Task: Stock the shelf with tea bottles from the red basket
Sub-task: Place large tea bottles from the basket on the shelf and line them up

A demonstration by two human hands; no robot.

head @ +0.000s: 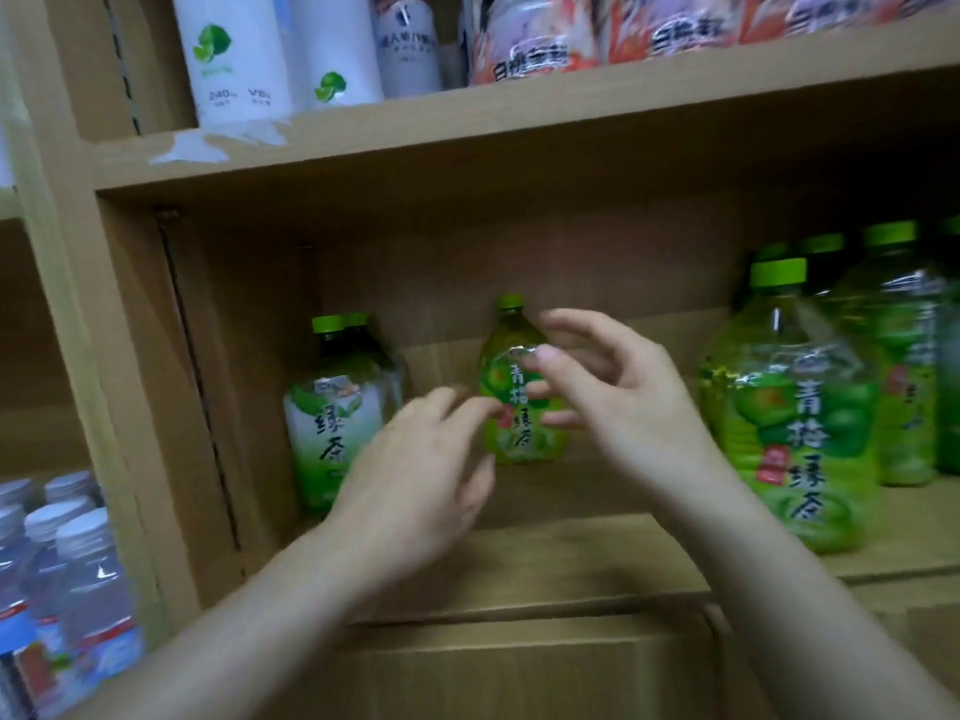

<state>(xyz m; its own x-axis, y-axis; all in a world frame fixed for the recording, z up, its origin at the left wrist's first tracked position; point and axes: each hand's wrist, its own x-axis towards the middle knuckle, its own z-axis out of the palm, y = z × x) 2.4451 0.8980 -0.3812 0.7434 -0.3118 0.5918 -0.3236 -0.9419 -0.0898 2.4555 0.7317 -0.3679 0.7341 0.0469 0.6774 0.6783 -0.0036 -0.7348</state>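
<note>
A green tea bottle (514, 407) with a green cap stands upright deep on the middle shelf (597, 553). My right hand (618, 397) hovers in front of its right side with loosely spread fingers, and the thumb tip lies over the label. My left hand (415, 480) reaches toward the bottle's lower left with straight, motion-blurred fingers. Neither hand wraps the bottle. Two tea bottles with paler labels (332, 413) stand to the left. A group of several green tea bottles (795, 407) stands to the right. The red basket is out of view.
The upper shelf holds white bottles (234, 54) and pink-labelled packs (530, 39). Water bottles (67, 579) with white caps fill the lower left compartment. A vertical wooden divider (130, 381) bounds the shelf on the left. A cardboard box (519, 672) sits below the shelf edge.
</note>
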